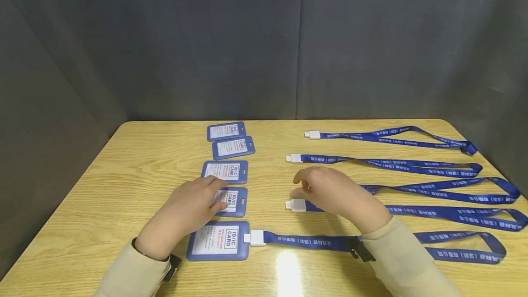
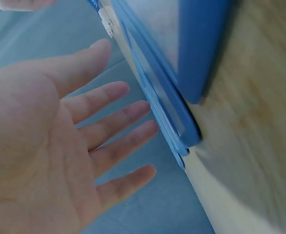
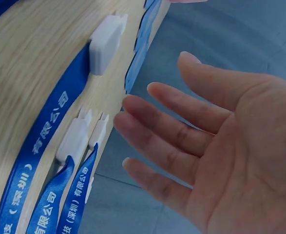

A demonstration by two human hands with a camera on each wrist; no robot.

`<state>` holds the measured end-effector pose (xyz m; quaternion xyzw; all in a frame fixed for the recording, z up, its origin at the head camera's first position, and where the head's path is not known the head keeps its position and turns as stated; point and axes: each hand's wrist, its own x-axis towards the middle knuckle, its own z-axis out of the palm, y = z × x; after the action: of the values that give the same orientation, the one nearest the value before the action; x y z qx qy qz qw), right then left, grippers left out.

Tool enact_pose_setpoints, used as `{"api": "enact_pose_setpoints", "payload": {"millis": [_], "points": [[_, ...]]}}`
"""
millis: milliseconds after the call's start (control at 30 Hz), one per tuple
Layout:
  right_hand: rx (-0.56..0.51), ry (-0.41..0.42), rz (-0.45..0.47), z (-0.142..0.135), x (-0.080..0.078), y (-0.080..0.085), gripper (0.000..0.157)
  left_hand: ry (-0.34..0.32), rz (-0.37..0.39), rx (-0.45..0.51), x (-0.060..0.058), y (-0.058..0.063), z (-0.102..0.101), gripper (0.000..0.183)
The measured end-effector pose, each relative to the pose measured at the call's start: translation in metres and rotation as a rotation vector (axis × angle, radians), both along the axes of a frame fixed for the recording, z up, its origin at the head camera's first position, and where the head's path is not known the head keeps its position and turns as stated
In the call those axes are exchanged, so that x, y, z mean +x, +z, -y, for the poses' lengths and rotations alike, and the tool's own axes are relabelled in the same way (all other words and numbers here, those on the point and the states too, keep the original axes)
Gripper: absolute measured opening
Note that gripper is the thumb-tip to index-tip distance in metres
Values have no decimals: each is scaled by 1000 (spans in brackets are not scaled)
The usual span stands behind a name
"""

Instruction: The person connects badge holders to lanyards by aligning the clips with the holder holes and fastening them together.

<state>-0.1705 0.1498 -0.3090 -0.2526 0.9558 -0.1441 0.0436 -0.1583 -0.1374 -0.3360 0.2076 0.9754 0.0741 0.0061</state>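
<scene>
My left hand (image 1: 191,203) hovers over a blue ID badge holder (image 1: 233,205), hiding part of it. In the left wrist view its fingers are spread loosely, the palm bare, beside the holders' edges. On the right, my right hand (image 1: 330,191) hangs above a blue lanyard with a white clip (image 1: 298,205), covering part of the strap. The right wrist view shows relaxed, slightly bent fingers around nothing. Closest to me, another badge holder (image 1: 218,240) lies with a lanyard's white clip (image 1: 257,238) at its slotted end, the strap (image 1: 307,240) running right under my forearm.
Farther back lie more badge holders (image 1: 224,172) in a column, two overlapping at the far end (image 1: 233,147). More lanyards (image 1: 383,163) stretch across the right side, clips facing left. Dark grey panels (image 1: 206,49) stand behind and beside the wooden table (image 1: 136,159).
</scene>
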Motion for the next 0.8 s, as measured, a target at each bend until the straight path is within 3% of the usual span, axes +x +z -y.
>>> {"api": "enact_pose_setpoints", "payload": {"millis": [233,467,800], "points": [[47,-8,35,-4,-2,-4,26,19,46,20,0,-3,5,59],[47,-70,123,-5,-1,-6,26,38,81,-1,0,-4,9,71],[54,-24,72,-2,0,-16,18,52,83,-14,0,-6,8,71]]}}
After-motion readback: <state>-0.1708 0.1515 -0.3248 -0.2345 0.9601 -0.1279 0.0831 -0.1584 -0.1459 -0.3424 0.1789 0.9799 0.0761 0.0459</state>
